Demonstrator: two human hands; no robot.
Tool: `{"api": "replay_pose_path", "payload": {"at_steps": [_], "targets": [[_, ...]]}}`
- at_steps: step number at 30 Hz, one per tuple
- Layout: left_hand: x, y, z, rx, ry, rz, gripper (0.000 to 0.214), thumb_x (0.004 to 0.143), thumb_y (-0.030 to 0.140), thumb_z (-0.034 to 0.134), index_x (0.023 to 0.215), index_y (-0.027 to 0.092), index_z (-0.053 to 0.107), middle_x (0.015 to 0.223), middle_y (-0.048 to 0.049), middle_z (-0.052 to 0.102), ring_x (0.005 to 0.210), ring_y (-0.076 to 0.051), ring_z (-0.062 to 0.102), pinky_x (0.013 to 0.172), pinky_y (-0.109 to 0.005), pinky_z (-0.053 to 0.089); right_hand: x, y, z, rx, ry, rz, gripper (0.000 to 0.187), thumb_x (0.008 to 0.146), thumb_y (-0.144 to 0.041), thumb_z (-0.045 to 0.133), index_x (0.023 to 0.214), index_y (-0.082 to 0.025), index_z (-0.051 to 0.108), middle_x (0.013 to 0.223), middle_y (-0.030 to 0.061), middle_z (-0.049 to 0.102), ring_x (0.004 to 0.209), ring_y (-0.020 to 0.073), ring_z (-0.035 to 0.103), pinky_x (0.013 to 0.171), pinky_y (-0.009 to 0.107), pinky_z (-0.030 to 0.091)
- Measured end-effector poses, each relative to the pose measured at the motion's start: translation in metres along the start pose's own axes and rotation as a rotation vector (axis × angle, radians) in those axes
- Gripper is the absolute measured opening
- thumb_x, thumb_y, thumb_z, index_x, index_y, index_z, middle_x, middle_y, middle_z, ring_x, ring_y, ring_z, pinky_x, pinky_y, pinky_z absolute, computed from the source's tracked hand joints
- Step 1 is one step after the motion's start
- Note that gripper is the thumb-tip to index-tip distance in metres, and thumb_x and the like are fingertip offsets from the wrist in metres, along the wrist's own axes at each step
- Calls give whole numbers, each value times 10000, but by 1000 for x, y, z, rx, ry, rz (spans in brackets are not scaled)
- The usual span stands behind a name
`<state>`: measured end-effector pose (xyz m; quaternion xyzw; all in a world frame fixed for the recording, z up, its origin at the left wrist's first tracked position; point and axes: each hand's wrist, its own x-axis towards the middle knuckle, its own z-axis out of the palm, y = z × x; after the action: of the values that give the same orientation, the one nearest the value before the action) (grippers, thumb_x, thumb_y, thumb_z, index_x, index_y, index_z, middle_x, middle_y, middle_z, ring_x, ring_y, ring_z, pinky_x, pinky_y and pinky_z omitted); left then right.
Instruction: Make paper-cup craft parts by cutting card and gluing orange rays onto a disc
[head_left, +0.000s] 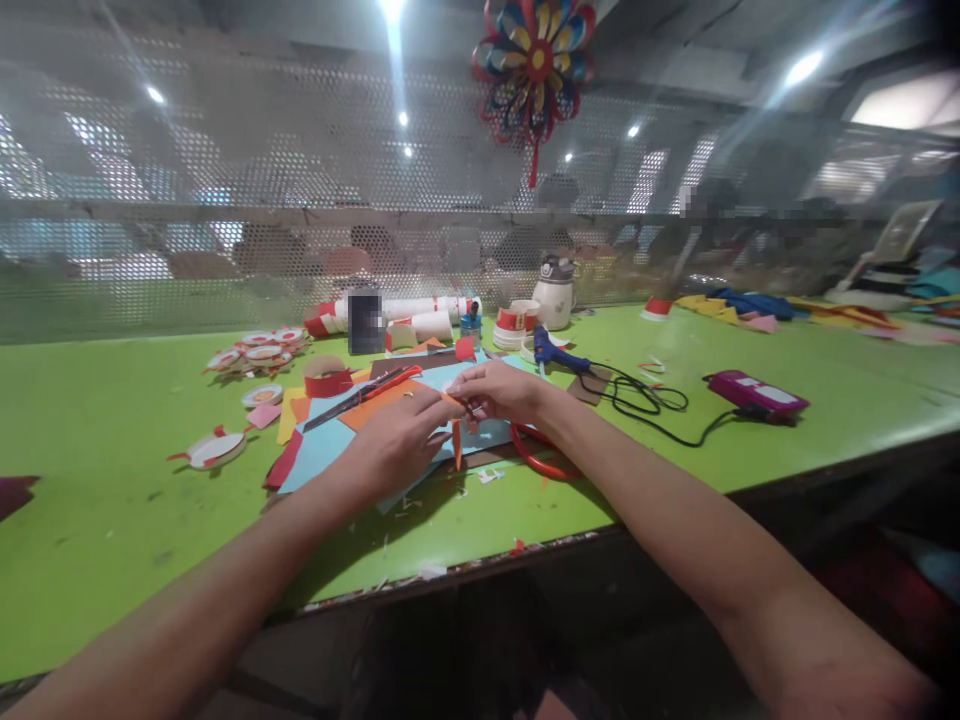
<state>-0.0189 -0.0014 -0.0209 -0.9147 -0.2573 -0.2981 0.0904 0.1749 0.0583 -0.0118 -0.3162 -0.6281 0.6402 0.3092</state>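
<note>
My left hand point(405, 440), with a ring on one finger, pinches a small orange paper piece point(457, 445) above a pile of coloured sheets. My right hand point(496, 393) meets it from the other side, its fingertips closed on the same piece. A small dark bit shows between the fingers, too small to make out. Beneath the hands are a light blue sheet point(315, 455) and an orange sheet point(367, 408). Scissors point(352, 398) with dark blades and red-orange handles lie left of the hands. A red loop point(546, 465) rests under my right forearm.
On the green table point(135, 560) are paper-plate crafts point(216, 450), a pile of small discs point(262, 352), paper cups point(511, 325), and a white bottle point(555, 295). A blue glue gun point(559, 352) has a black cord running to a purple box point(757, 395). A perforated screen point(225, 250) stands behind.
</note>
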Motion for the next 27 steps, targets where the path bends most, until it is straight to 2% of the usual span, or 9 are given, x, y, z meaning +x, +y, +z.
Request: {"api": "replay_pose_path", "payload": {"at_steps": [3,6,8,11,16,18,21,24,27], "targets": [[0,-1,-1,-12,-22,-85,254,750,14,480,931,186,530,899,-58,586,796,-189,564,669,-306,472,-1,1,1,35,7,12,190,693,-230,730,611,-134,588,472,-24,568,438,95,529,441,217,450],[0,-3,-1,-23,-11,-197,165,759,75,524,880,183,494,849,-41,545,748,-177,544,636,-293,468,-2,0,2,59,14,21,183,692,-227,723,615,-138,583,474,-23,575,442,94,537,433,206,444],[0,-3,0,32,-2,-151,168,776,108,552,924,174,506,903,-63,556,805,-195,551,671,-312,475,-2,0,4,68,5,29,172,689,-235,721,636,-136,591,488,-12,593,447,98,543,427,204,431],[1,-1,0,120,33,13,170,834,102,521,985,177,540,958,-80,586,852,-200,544,713,-318,467,-3,1,8,68,-9,40,170,692,-248,718,653,-135,597,478,-8,595,429,96,523,422,208,411],[2,4,-5,181,115,150,172,871,57,461,886,167,592,829,-61,605,742,-172,503,650,-282,426,-3,1,13,30,13,58,225,718,-276,724,612,-140,579,480,-6,584,435,101,529,420,210,394],[2,5,-6,199,111,163,187,869,49,452,857,157,604,805,-65,599,730,-171,497,629,-276,413,-3,1,11,2,66,51,250,748,-303,716,611,-136,591,483,-6,579,431,95,521,410,206,383],[0,3,-5,215,100,144,205,869,46,442,835,151,615,792,-67,589,731,-172,493,619,-274,402,-2,-2,1,-33,211,16,234,791,-311,700,670,-126,623,481,-9,581,412,75,490,394,188,357],[-4,-1,-2,229,67,105,214,883,63,429,827,154,614,804,-66,587,723,-171,487,604,-276,386,-3,-9,-12,-37,339,-21,234,835,-315,665,706,-127,613,498,-18,577,439,78,510,428,192,398],[-6,-5,2,221,12,82,213,900,82,415,833,153,604,809,-65,585,712,-166,491,595,-276,380,-10,-22,-25,-59,391,-49,237,893,-309,597,743,-126,602,556,-41,573,474,79,535,481,209,450]]}}
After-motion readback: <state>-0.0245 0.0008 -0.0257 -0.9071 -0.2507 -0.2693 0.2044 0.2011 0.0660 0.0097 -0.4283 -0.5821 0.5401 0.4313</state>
